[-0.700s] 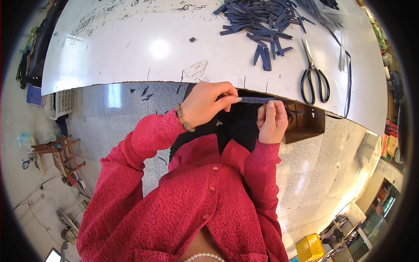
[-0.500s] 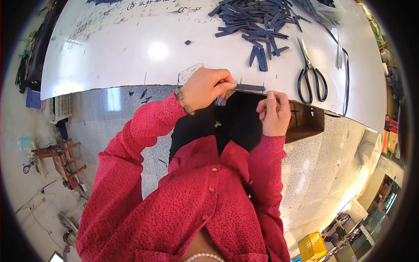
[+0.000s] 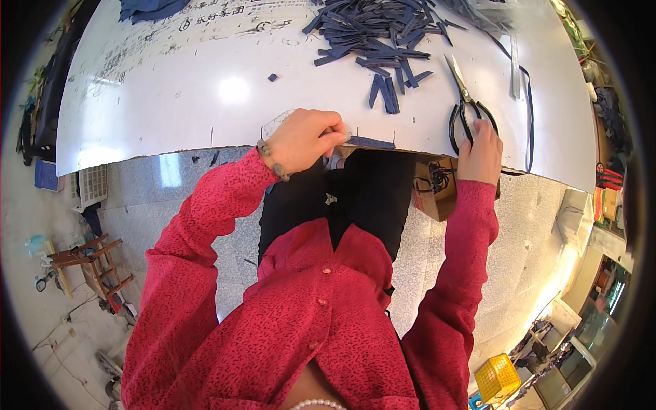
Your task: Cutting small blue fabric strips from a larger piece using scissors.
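My left hand (image 3: 307, 140) is at the table's front edge, thumb and index pinched on the end of a dark blue strip (image 3: 374, 142) that lies along the edge beside short pen marks. My right hand (image 3: 480, 154) is over the black-handled scissors (image 3: 463, 89), fingertips at the handles; whether they grip is unclear. The scissors lie with silver blades pointing away from me. Farther back is a loose pile of many similar dark blue strips (image 3: 362, 27).
The white board tabletop (image 3: 157, 116) has a long thin strip (image 3: 530, 123), a clear ruler (image 3: 515, 68) and folded blue cloth (image 3: 147, 8). A cardboard box (image 3: 437, 198) sits beneath the edge. A wooden stool (image 3: 102, 270) is left; a yellow basket (image 3: 497, 379) is lower right.
My right hand has let go of the strip and moved right and up onto the scissors handles. My left hand has brought the strip onto the table edge and still pinches it.
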The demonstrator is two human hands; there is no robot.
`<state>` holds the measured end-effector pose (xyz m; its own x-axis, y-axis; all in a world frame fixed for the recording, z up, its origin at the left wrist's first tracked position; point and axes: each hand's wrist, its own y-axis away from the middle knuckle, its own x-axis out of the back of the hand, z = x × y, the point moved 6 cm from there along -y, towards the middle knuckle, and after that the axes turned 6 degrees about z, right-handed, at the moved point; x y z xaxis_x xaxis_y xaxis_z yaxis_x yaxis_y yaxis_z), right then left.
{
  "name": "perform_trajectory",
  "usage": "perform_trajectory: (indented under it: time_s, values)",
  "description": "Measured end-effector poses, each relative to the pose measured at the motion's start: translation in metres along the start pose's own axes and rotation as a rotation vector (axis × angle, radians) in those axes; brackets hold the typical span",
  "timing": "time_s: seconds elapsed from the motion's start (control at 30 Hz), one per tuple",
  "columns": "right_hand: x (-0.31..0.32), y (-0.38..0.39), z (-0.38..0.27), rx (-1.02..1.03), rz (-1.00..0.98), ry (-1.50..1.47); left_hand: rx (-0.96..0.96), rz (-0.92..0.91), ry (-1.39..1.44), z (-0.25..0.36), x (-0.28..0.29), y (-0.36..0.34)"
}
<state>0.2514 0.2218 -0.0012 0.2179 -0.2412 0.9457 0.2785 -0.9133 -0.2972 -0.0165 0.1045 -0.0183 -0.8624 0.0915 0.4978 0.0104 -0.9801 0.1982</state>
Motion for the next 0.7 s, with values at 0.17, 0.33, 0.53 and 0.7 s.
perform_trajectory:
  time_s: [0.17, 0.33, 0.53, 0.7]
  values:
    - [0.007, -0.011, -0.004, 0.012, 0.019, 0.082, 0.001, 0.015, -0.010, 0.000, 0.001, 0.000]
    - [0.002, -0.026, -0.001, -0.069, -0.226, 0.130, 0.013, 0.014, 0.004, -0.002, -0.001, 0.000]
    - [-0.001, -0.035, 0.010, -0.150, -0.320, 0.130, 0.022, 0.031, 0.006, -0.003, -0.003, 0.001]
    - [0.012, -0.021, 0.016, -0.247, -0.263, -0.132, -0.030, 0.076, -0.018, -0.002, 0.001, 0.001]
